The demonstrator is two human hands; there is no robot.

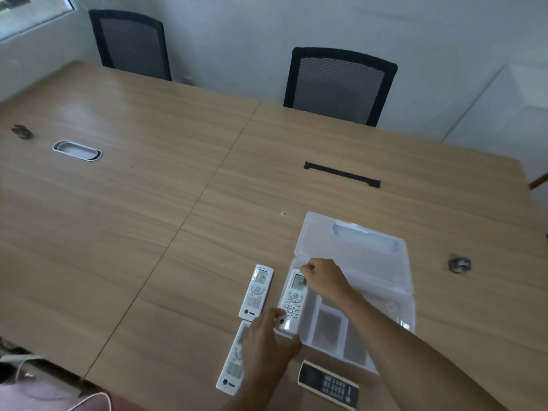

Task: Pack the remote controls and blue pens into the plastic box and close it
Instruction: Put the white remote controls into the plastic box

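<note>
Gripping white remote [293,302] | both hands: left [268,336], right [321,275] | over plastic box [370,280]

Right of the held white remote [293,301], the box [382,295] compartments lie open; left, two white remotes [256,291] crowd the table [118,218]; a dark remote [328,384] lies nearer.

The single head-worn camera is looking forward and steeply down from above the near edge of the desk [148,218], sitting close over the near things and taking in two chairs [338,84] against the far wall.
</note>
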